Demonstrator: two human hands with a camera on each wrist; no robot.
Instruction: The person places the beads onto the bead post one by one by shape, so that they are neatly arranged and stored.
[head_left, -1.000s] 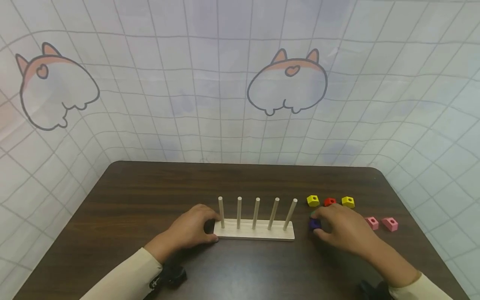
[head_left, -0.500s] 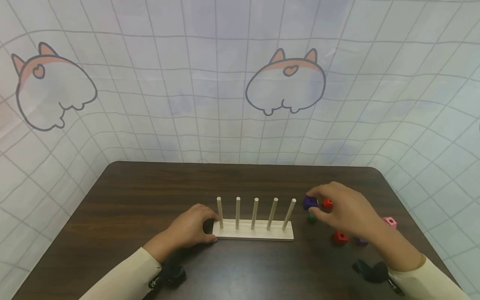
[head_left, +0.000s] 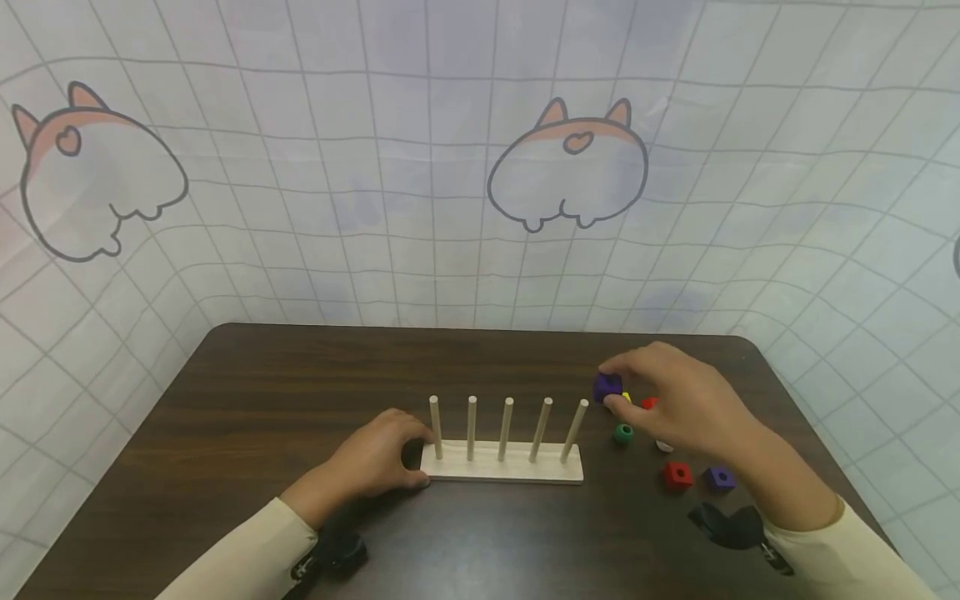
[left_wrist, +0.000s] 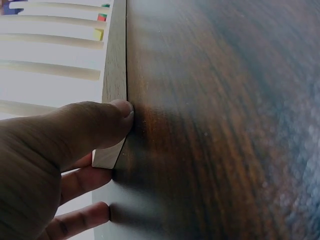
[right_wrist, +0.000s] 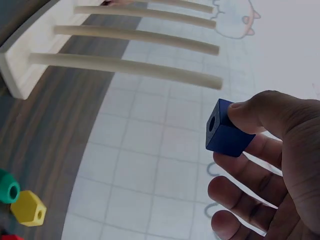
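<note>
Cube just right of the end peg

The right hand [head_left: 678,404] pinches the cube [head_left: 607,388] between thumb and fingers, clear of the counter [head_left: 450,542] and just right of the rightmost peg [head_left: 574,432], to which this hand is the nearer. The rack [head_left: 502,472] runs left to right with its pegs upright; the left hand [head_left: 375,458] grips its left end.

The head view leaves the cube's hole hidden and its height against the peg's tip unclear. The right wrist view shows that hole facing the counter, roughly along the peg's length, and a gap between cube and tip.
</note>
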